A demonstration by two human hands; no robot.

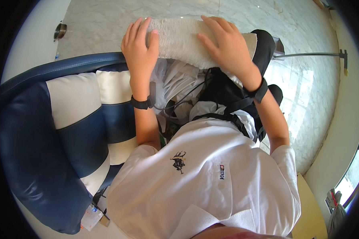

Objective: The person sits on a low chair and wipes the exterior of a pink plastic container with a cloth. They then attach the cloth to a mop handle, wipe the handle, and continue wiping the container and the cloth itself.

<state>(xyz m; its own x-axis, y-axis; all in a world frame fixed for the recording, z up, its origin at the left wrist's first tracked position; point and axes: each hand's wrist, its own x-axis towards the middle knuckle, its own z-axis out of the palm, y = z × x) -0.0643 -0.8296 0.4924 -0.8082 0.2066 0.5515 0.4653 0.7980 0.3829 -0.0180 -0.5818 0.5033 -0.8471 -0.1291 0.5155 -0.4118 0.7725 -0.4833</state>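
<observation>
A light beige, textured cloth (178, 38) lies spread before me, at the end of the sofa's padded blue edge. My left hand (140, 44) rests on the cloth's left end, fingers stretched away from me and thumb apart. On the right part of the same cloth lies my right hand (227, 44), with its fingers spread. Neither hand shows a grip on it. Just below the cloth are crumpled white fabric (182, 76) and clear plastic (158, 73). What supports the cloth is hidden. Each wrist wears a black strap, and a dark cable (187, 100) runs near the left one.
A sofa (80, 128) with dark blue and cream panels curves along my left. Beyond my right knee, a long-handled dustpan (278, 49) lies on the glossy marbled floor (305, 35). A round metallic fitting (60, 31) is at the far left. A tied grey bag (336, 209) hangs lower right.
</observation>
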